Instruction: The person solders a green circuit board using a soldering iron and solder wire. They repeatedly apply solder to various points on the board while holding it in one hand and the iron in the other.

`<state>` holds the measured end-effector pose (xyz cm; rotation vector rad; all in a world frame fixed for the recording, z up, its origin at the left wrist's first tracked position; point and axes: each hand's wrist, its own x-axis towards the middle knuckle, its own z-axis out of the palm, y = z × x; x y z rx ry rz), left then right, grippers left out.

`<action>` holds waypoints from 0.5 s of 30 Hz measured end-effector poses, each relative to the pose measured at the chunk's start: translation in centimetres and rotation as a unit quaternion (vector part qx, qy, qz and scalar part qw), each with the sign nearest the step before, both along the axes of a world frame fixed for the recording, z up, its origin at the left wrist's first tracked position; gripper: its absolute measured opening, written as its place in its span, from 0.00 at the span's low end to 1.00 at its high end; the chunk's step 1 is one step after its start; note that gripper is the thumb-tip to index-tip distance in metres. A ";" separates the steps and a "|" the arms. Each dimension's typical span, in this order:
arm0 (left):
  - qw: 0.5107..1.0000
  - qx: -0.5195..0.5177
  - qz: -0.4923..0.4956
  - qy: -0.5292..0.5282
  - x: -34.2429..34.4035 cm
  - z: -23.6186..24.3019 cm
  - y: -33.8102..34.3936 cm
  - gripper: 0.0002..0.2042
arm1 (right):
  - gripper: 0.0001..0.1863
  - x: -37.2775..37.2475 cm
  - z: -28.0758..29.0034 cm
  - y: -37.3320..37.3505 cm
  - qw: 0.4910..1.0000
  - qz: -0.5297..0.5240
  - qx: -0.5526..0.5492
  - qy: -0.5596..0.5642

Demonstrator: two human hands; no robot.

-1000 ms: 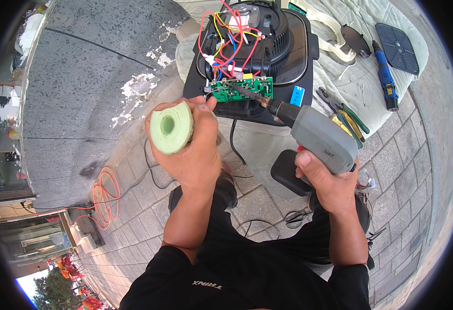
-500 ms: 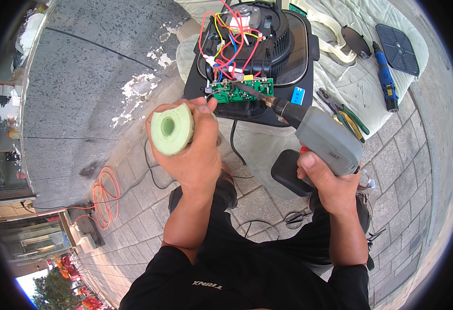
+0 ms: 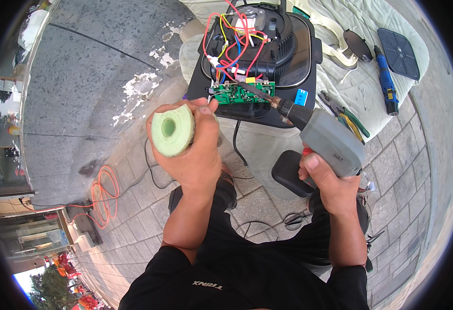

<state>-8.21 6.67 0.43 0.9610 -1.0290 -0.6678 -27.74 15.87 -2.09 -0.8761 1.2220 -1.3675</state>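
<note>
My left hand [image 3: 189, 155] is closed around a pale green spool [image 3: 164, 137], likely of solder wire. A thin silvery wire [image 3: 211, 97] seems to run from its fingertips toward the left end of a green circuit board [image 3: 244, 93]. A grey pistol-shaped soldering gun [image 3: 332, 142] with a red trigger and black battery base is gripped in my right hand [image 3: 332, 186]. Its long dark tip [image 3: 255, 91] crosses in front of the board; contact cannot be made out. The board stands tilted at the near side of an opened black appliance [image 3: 283, 111], with red, yellow and blue wires [image 3: 236, 46] above it.
On the pale quilted cloth [image 3: 358, 95] at right lie pliers [image 3: 354, 124], a blue pen-shaped power tool [image 3: 386, 85], a dark perforated plate [image 3: 399, 51] and a cream frame [image 3: 335, 49]. Scissors [image 3: 294, 221] rest on the paving. A coiled orange cord [image 3: 102, 199] lies left.
The view has shifted slightly, so the appliance and cloth appear a little farther right. The soldering gun's tip remains at the board, and both hands keep their grips.
</note>
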 end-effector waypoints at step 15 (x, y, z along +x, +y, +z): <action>1.000 0.011 0.000 0.006 0.4 0.2 0.1 0.15 | 0.18 0.2 0.4 0.1 1.000 -0.006 -0.001 0.000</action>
